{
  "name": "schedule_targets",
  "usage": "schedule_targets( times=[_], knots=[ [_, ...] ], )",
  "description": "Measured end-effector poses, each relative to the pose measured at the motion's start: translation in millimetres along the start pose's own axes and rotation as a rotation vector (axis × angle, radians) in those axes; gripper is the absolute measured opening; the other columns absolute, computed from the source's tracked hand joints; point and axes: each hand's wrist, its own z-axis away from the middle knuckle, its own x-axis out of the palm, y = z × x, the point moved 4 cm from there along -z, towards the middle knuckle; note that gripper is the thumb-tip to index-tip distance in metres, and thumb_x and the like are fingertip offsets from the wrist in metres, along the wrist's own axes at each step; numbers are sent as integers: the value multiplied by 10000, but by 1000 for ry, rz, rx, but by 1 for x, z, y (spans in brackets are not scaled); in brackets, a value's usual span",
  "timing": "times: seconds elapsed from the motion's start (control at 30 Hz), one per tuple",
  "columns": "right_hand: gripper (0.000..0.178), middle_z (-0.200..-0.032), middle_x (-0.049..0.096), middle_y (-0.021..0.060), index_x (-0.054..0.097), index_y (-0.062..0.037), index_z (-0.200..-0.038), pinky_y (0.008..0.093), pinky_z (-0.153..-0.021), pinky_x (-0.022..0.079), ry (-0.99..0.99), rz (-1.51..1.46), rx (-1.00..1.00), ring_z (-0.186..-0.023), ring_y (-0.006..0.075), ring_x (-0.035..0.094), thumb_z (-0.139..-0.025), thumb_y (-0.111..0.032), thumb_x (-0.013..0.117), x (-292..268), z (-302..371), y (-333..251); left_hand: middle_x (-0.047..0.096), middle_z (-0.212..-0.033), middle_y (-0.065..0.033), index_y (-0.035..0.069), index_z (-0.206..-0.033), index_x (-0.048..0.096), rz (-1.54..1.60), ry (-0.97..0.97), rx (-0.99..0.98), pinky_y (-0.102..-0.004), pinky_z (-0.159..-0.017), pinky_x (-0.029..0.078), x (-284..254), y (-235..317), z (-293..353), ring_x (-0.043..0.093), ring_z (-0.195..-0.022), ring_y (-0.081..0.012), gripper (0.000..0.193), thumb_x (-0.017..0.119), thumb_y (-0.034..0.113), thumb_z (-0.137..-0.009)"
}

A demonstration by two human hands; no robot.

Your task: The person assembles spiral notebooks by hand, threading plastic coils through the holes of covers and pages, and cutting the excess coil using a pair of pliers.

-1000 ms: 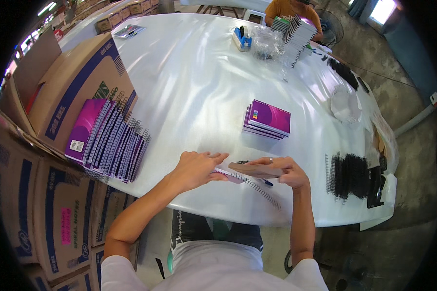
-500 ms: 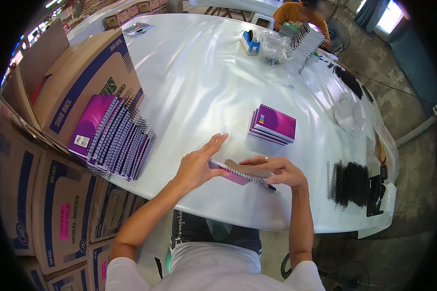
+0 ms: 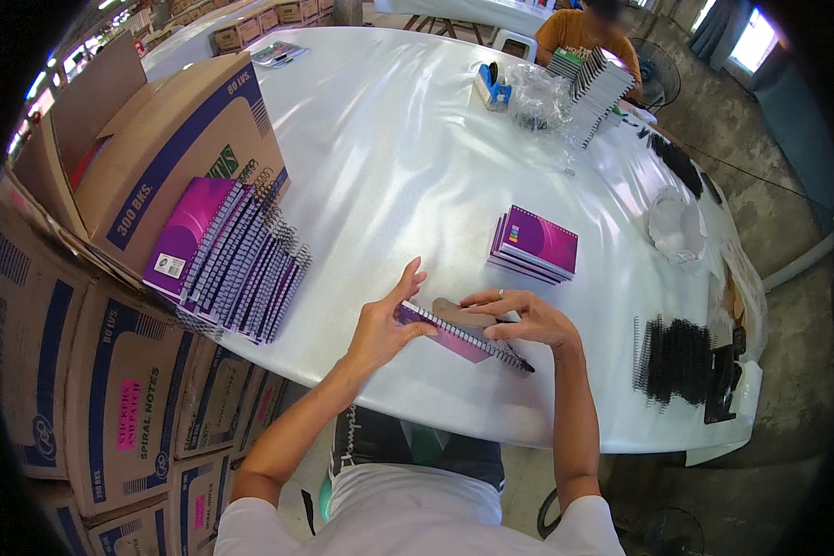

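Observation:
A purple notebook (image 3: 459, 345) is tipped on edge at the near side of the table, a wire spiral running along its upward edge. My left hand (image 3: 386, 320) grips its left end, the thumb on the near cover and the fingers raised behind. Fingers of my right hand (image 3: 533, 320) are bent over its brown card back (image 3: 459, 315), toward the right end of the spiral. By that end is a small dark tip (image 3: 525, 364) whose kind I cannot make out. Just beyond my right hand lies a short stack of purple notebooks (image 3: 537, 243).
Spiral-bound purple notebooks (image 3: 236, 255) lean in a row at left against an open carton (image 3: 181, 153), with more cartons (image 3: 125, 398) below. Black spiral coils (image 3: 674, 360) lie at right. Across the table sit a blue tape dispenser (image 3: 493, 88) and a person (image 3: 570, 37) behind stacked notebooks (image 3: 602, 93).
My right hand has shifted slightly left along the notebook, its fingers bending further over the brown back. The whole view has shifted a little. My left hand keeps its grip.

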Motion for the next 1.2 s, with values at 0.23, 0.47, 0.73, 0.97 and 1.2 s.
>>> schedule_targets(
  times=[0.23, 0.47, 0.73, 0.97, 1.2],
  knots=[
    [482, -1325, 582, 161, 681, -47, -1209, 358, -1020, 394, -38, -101, -164, -1207, 244, 535, -785, -255, 777, 4, -7, -12, 438, -1480, -145, 233, -1536, 240, 127, -7, -51, -378, -981, 529, 0, -4, -2, 498, -1296, -285, 1086, 831, 22, -650],
    [483, -1325, 586, 140, 684, -50, -1206, 377, -1043, 393, 54, 45, -161, -1212, 259, 540, -743, -160, 767, 4, -1, -22, 519, -1413, -148, 213, -1509, 326, 123, -23, 1, -326, -929, 526, -2, -13, -3, 554, -1235, -245, 948, 836, 160, -713],
    [593, -1375, 522, 171, 663, -130, -1249, 436, -1085, 328, 606, 840, 324, -1299, 319, 454, -683, -203, 823, -18, 133, 2, 598, -1340, -89, 78, -1361, 557, 249, -204, -244, -306, -1039, 416, -8, -6, -4, 526, -1248, -168, 549, 718, 254, -867],
    [499, -1331, 495, 214, 593, -95, -1293, 507, -1053, 307, 699, 1075, -13, -1278, 372, 420, -828, -224, 715, 47, 72, 18, 569, -1373, -103, 80, -1413, 481, -32, 29, 97, -386, -1093, 371, -5, 2, 26, 460, -1338, -287, 545, 646, 244, -921],
    [465, -1145, 537, 188, 633, -122, -1253, 437, -874, 439, 828, 776, -104, -1002, 325, 542, -808, -195, 744, 80, 61, 18, 556, -1369, -143, 62, -1419, 462, -535, 51, 163, -479, -1110, 338, 4, 13, 33, 475, -1315, -363, 545, 621, 256, -935]
  ],
)
